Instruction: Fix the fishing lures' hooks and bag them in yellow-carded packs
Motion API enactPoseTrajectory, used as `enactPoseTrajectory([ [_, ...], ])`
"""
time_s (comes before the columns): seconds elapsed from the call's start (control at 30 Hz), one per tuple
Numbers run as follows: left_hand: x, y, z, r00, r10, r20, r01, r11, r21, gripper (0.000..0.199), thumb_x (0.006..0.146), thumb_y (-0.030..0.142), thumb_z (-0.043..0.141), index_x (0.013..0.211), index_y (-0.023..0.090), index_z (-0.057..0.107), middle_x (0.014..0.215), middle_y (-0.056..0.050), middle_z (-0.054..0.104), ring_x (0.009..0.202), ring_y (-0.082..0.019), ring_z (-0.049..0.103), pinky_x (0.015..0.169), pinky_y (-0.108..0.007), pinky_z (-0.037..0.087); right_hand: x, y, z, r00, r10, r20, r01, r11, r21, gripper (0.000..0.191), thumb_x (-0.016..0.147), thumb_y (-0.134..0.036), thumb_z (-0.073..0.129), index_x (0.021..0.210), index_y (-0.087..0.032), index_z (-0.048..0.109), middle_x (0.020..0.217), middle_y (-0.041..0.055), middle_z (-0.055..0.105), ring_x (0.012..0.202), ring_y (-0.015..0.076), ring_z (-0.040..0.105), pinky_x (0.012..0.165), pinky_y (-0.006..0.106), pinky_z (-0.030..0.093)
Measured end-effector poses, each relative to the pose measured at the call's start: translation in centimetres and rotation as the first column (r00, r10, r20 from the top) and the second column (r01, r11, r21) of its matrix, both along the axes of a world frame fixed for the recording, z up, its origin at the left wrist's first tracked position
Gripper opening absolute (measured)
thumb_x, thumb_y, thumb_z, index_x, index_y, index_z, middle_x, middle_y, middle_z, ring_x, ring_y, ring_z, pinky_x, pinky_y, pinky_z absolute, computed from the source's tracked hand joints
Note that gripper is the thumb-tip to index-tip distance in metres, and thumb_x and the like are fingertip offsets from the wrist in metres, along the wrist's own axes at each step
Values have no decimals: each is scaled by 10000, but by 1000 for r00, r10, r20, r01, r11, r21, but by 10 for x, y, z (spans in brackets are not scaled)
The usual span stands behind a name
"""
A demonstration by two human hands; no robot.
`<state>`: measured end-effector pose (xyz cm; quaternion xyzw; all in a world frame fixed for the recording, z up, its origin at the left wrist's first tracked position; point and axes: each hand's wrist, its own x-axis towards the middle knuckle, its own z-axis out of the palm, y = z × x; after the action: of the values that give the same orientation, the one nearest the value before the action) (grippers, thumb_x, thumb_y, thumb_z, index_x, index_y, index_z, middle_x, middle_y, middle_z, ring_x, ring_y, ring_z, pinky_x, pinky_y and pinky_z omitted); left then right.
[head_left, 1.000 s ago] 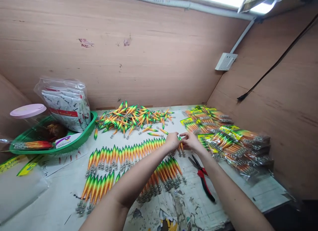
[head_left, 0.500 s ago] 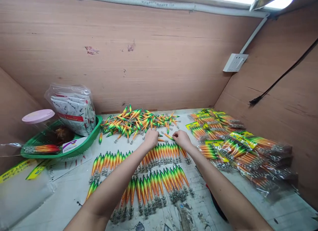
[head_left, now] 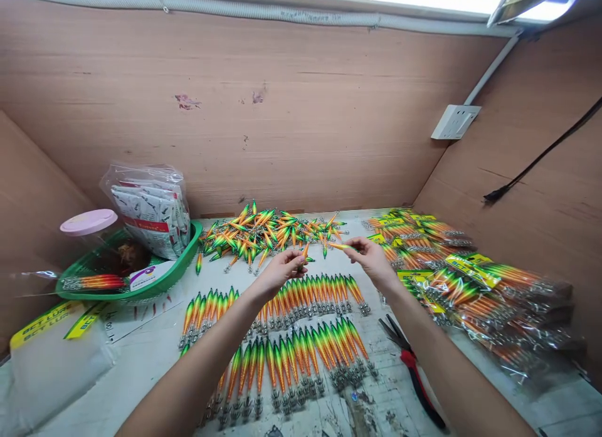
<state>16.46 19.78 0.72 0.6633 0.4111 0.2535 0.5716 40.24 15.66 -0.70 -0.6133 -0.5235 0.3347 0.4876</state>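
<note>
my left hand [head_left: 285,269] pinches one slim lure [head_left: 305,252], its orange part poking up past my fingertips; my right hand [head_left: 369,258], at three o'clock from it, grips a second lure [head_left: 339,246] in narrowed fingers, the orange length pointing toward nine; both are smooth, glossy spindles, held above the desk [head_left: 141,365], whose pale surface is stained and flaking near six o'clock; at ten o'clock from my hands lies a tangled pile [head_left: 263,230] of the same tapered shapes, shading green through yellow to orange; toward six and seven run an upper row [head_left: 310,293] and a lower row [head_left: 291,355], their spiky metal hooks turned my way; at three, packets [head_left: 461,280] of crinkled clear plastic are heaped; at five lie pliers [head_left: 414,368] with dark metal jaws and red-and-black handles; at nine sits a green plastic basket [head_left: 164,277];

half a second ago my right fingers were at a lure lying on the desk, and my left hand was over the pile's near edge; now both lures are raised, and the pliers, then mostly behind my forearm, show clearly
</note>
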Motion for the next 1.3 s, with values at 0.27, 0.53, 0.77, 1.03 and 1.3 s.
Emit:
enactPoseTrajectory([
  [0.27, -15, -60, 20, 939, 68, 336, 27, 962, -270, 396, 667, 464, 761, 890, 178, 601, 822, 9, 558, 748, -97, 574, 780, -276, 480, -7, -73, 34, 890, 94, -447, -43, 992, 122, 334, 704, -443, 754, 975, -260, 687, 896, 8, 707, 861, 161, 663, 879, 361, 508],
  [0.53, -14, -67, 23, 812, 311, 494, -85, 900, -427, 438, 509, 242, 885, 906, 198, 705, 813, 27, 616, 770, -84, 599, 811, -238, 481, -12, -96, 45, 812, 134, -568, -94, 991, 99, 403, 711, -345, 753, 1096, -267, 662, 859, -3, 683, 782, 146, 677, 823, 351, 540],
  [0.77, 14, -79, 20, 902, 141, 407, -7, 949, -314, 388, 667, 318, 786, 992, 164, 638, 921, -53, 695, 922, -172, 662, 888, -326, 493, -9, -108, 38, 840, 114, -530, -90, 993, 71, 464, 701, -386, 747, 1141, -296, 630, 977, -3, 634, 828, 130, 645, 775, 296, 547],
  [1.03, 93, -101, -13, 986, -98, -136, 101, 995, 12, 320, 825, 159, 553, 1144, 155, 525, 874, -49, 652, 690, -152, 662, 699, -304, 525, 25, -120, -11, 986, 19, -166, -46, 985, -163, 307, 667, -273, 772, 936, -167, 668, 709, -18, 610, 653, 116, 577, 593, 247, 498],
  [1.3, 119, -113, -38, 824, -53, -564, 251, 927, 279, 253, 806, 150, 547, 1052, 124, 599, 1049, -175, 654, 1083, -305, 578, 902, -399, 438, 21, -123, -63, 964, 33, 265, 58, 943, -328, 217, 918, -328, 572, 1020, -138, 598, 891, 12, 630, 703, 106, 605, 637, 274, 530],
])
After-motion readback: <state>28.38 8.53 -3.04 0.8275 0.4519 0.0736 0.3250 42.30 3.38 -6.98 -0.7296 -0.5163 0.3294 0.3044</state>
